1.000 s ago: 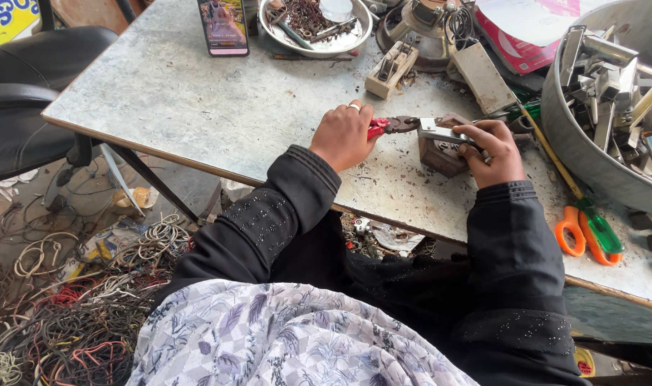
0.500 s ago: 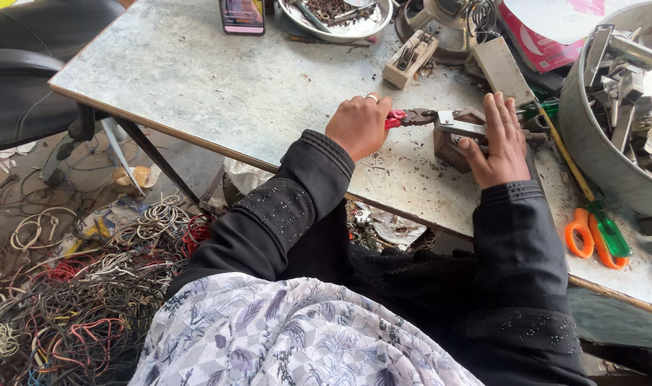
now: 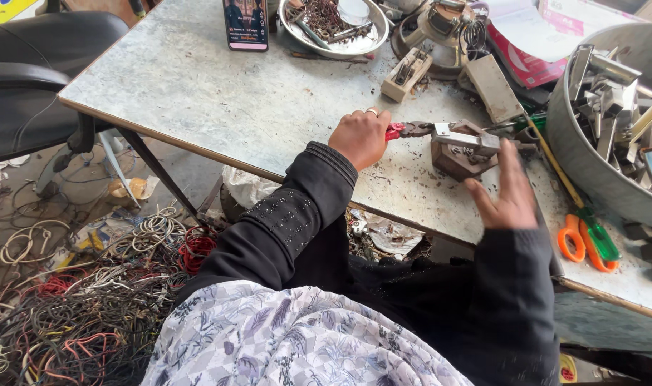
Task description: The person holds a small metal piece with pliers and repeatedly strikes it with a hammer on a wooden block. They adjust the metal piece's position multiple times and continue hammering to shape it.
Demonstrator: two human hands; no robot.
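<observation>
The left hand (image 3: 361, 136) is clenched round the red handles of the pliers (image 3: 409, 130), whose long axis runs level across the table (image 3: 218, 107), nose pointing away from the fist toward the right hand. The nose meets a small metal part (image 3: 463, 136) sitting on a brown block (image 3: 456, 159) just beyond the grip. The right hand (image 3: 508, 193) is released, fingers spread, hovering just beside the block on its near side without gripping anything. Past the block lie orange and green scissors (image 3: 587, 239) near the table's edge, and a large grey tub (image 3: 590, 171) heaped with metal pieces. Farther from the fist, at the table's far edge, stand a round metal dish (image 3: 372, 36) of scraps, an upright phone (image 3: 246, 23) and a flat pink-and-white package (image 3: 537, 61). A corner of a yellow-and-blue sign (image 3: 4, 8) shows well off beyond the black chair (image 3: 32, 78). Tangled wires (image 3: 68, 300) cover the floor below.
</observation>
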